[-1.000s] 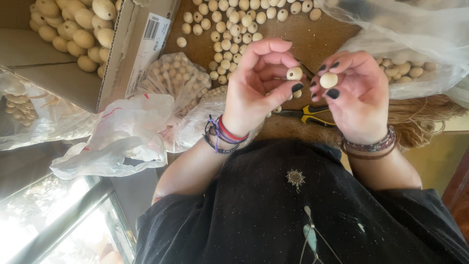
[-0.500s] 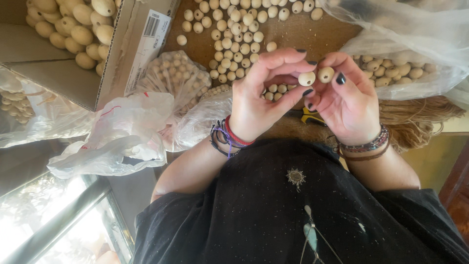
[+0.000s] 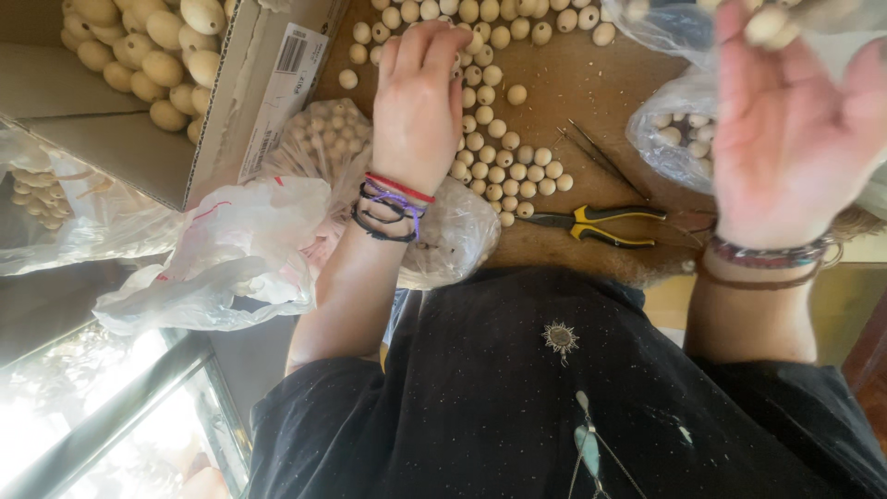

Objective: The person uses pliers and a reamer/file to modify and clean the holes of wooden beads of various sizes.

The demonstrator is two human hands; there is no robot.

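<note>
At top centre the left hand (image 3: pixel 420 102) is laid, fingers spread, on the wooden beads (image 3: pixel 499 148); one bead (image 3: pixel 767 25) is pinched by the right hand (image 3: pixel 795 129), upper right.

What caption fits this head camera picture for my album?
Left hand reaches palm-down onto loose wooden beads on the brown table, right hand raised beside yellow-handled pliers.

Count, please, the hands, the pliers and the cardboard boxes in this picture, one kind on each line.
Hands: 2, the left hand and the right hand
Yellow-handled pliers: 1
Cardboard box: 1
Total: 4
</note>
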